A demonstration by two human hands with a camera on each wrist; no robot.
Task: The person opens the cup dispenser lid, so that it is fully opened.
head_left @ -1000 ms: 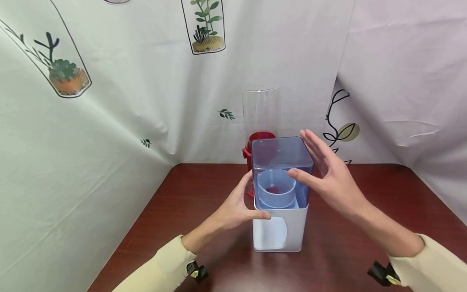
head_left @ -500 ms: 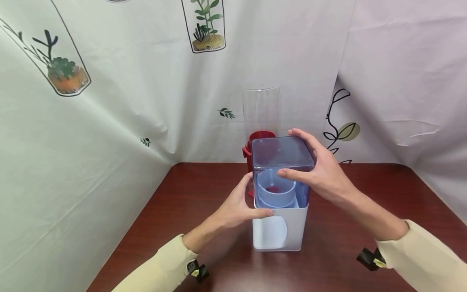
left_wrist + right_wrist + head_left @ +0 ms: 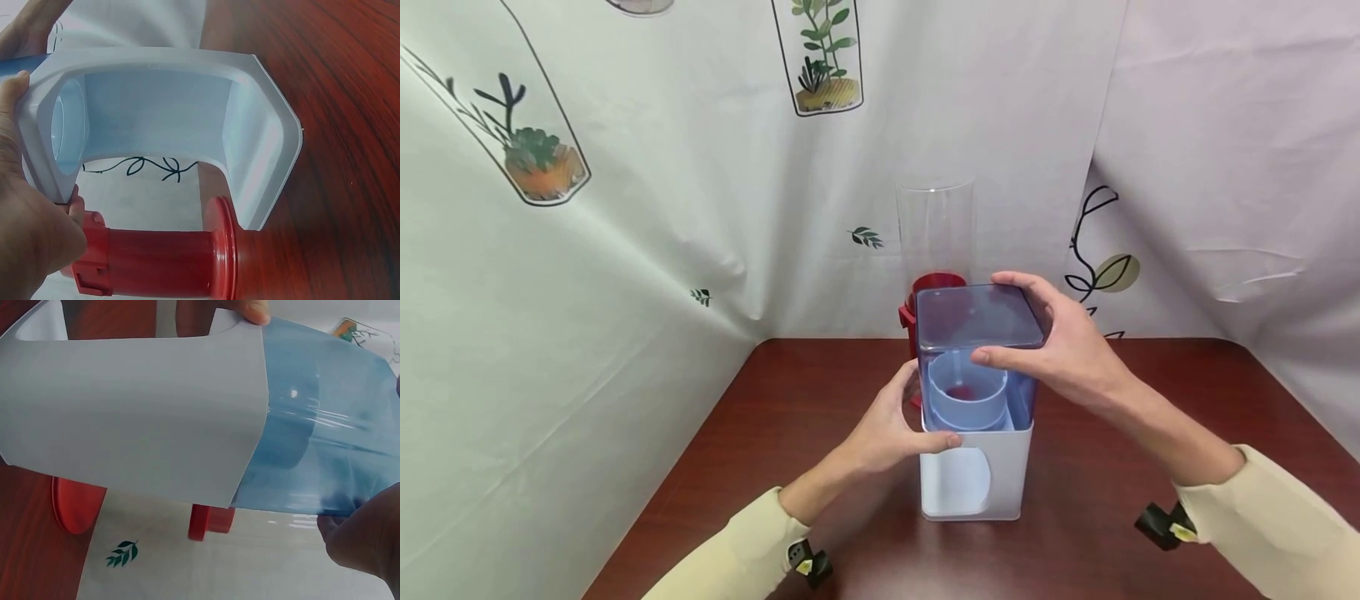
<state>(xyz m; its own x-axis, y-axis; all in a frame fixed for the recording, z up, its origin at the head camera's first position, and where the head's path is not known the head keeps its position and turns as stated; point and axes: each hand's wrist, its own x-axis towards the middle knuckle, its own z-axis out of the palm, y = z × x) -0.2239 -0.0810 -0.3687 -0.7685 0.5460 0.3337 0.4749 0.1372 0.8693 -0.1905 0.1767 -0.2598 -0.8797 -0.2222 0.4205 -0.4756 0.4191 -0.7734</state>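
A white box-shaped base (image 3: 1011, 479) stands upright on the table, with a rounded opening in its side. On top of it sits a see-through blue square cover (image 3: 977, 315). A round collar (image 3: 967, 410) shows through the cover. My left hand (image 3: 883, 433) grips the base near its upper rim, thumb across the front and fingers round the back; the left wrist view shows the base's hollow inside (image 3: 156, 115). With thumb in front and fingers behind, my right hand (image 3: 1078, 357) holds the cover near its top. Its far fingertips are partly hidden in the right wrist view.
Behind the box stands a red stand (image 3: 162, 262) carrying a tall clear tube (image 3: 936, 223); the box partly hides it in the head view. The dark red-brown table (image 3: 805, 383) ends at a pale printed cloth (image 3: 715, 167).
My right hand has moved left and closed round the cover, its thumb now further across the front. The left hand and the box have stayed in place.
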